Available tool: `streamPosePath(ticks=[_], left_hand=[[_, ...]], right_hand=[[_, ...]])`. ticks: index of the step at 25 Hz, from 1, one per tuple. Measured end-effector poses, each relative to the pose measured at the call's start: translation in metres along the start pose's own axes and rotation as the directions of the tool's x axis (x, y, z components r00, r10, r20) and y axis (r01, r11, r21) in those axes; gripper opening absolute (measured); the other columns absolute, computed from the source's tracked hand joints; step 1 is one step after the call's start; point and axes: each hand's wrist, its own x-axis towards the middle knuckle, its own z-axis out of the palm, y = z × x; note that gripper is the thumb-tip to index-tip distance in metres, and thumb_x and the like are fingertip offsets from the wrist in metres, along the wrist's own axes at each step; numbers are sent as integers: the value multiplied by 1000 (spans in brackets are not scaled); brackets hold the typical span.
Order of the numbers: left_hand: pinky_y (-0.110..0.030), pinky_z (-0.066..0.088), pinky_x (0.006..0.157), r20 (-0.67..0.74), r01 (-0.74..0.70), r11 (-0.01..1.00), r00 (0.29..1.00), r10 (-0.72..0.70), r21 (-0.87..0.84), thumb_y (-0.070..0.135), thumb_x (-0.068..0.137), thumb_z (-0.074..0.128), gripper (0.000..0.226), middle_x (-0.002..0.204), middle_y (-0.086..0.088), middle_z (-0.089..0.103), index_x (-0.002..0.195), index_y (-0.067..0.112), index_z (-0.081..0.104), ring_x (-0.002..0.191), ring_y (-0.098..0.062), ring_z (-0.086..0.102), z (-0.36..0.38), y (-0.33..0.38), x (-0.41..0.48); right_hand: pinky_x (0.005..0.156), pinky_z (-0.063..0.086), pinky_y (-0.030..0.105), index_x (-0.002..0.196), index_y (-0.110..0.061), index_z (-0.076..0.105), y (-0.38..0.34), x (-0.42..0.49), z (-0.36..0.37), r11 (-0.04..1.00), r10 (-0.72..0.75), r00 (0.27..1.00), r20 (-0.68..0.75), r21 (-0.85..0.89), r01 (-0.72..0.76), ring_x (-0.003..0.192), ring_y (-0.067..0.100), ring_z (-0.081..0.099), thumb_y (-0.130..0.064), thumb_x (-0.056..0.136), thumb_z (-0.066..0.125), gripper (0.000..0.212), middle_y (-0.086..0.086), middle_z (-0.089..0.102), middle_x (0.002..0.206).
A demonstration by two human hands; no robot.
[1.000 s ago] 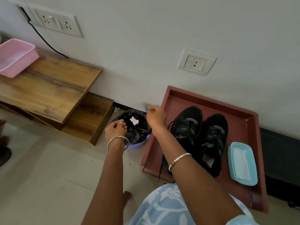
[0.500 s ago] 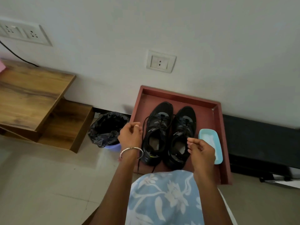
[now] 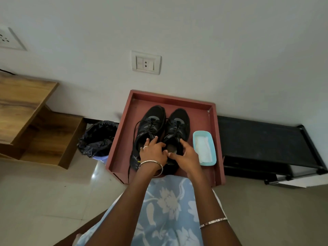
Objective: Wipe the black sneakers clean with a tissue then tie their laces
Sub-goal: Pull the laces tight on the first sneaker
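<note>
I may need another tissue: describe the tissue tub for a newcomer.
Find the red tray against the wall. Inside it, right of the black sneakers, sits the tub. It is the only pale blue thing there, holding white tissue.

- There were two black sneakers (image 3: 179, 121).
- There was one red tray (image 3: 122, 144).
- There was one blue tub (image 3: 195, 137).
- There was one white tissue (image 3: 203, 150).
- There was one bin (image 3: 97, 137).
- There were two wall sockets (image 3: 145, 62).
- There were two hands, a left hand (image 3: 153, 154) and a right hand (image 3: 189, 157).
- There was one ring (image 3: 145, 147).
</note>
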Motion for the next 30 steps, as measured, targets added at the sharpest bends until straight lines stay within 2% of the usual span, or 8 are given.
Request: streamPosePath(ticks=[3, 7, 13, 16, 19, 22, 25, 30], left_hand=[[-60, 10, 122, 4, 5, 1000, 1000, -5, -3, 34, 102, 50, 38, 168, 3, 11, 140, 34, 54, 155, -28, 0, 1, 2, 5], [-61, 7, 120, -79, 16, 998, 997, -21, -63, 23, 101, 51, 33, 166, 4, 20, 130, 35, 61, 155, -30, 3, 2, 0, 14], [-55, 36, 110, -357, 66, 931, 912, -202, -358, 7, 94, 53, 27, 119, -9, 67, 119, 16, 57, 127, -34, 51, 3, 16, 33], [-48, 39, 100, -444, 115, 910, 844, -301, -398, 8, 93, 55, 26, 126, -6, 61, 116, 19, 60, 124, -35, 48, 4, 27, 41], [-50, 35, 93, -521, 253, 930, 774, -361, -268, 17, 89, 63, 21, 127, -2, 52, 108, 26, 63, 119, -36, 45, 1, 33, 39], [-45, 38, 86, -614, 129, 972, 757, -224, -196, 19, 86, 66, 12, 114, -3, 58, 98, 22, 66, 110, -33, 49, -1, 28, 46], [-36, 44, 83, -401, -55, 968, 915, -49, -243, 23, 91, 64, 16, 107, -5, 63, 105, 17, 65, 105, -28, 59, 6, 26, 58], [-42, 43, 98, -134, -19, 987, 991, -3, -158, 23, 94, 64, 50, 137, -10, 50, 139, 16, 44, 125, -33, 51, 14, 21, 67]], right_hand=[[112, 45, 40, 152, -23, 42, 3, 10, -9, 996, 28, 999, 39, 86, -31, 135, 23, 51, -21, 78, 85, 87, 1, 54, 147], [106, 50, 38, 148, -26, 49, 4, 28, -16, 980, 34, 997, 64, 194, -46, 125, 19, 58, -11, 73, 86, 85, -1, 63, 136], [102, 53, 35, 129, -25, 67, -10, 55, -9, 986, -12, 975, -223, 159, 49, 118, 13, 62, -24, 83, 79, 47, -2, 69, 126], [93, 51, 26, 113, -22, 74, -29, 74, 5, 981, -193, 931, -310, -36, 191, 107, 10, 63, -41, 84, 77, 36, -3, 70, 116], [88, 53, 36, 93, -21, 78, -37, 87, 18, 945, -306, 898, -316, -219, 244, 98, 13, 64, -36, 84, 77, 17, -3, 73, 99], [88, 57, 42, 83, -21, 75, -35, 98, 13, 979, -113, 944, -310, 129, 159, 88, 12, 69, -27, 89, 73, 10, -5, 75, 87], [85, 57, 37, 92, -17, 69, -37, 100, -2, 827, 48, 978, -204, 558, 76, 88, 14, 72, -23, 96, 67, 7, -1, 77, 85], [87, 52, 32, 111, -13, 64, -47, 87, -38, 394, -198, 973, -119, 899, 190, 84, 19, 65, -9, 99, 59, 14, 4, 69, 83]])
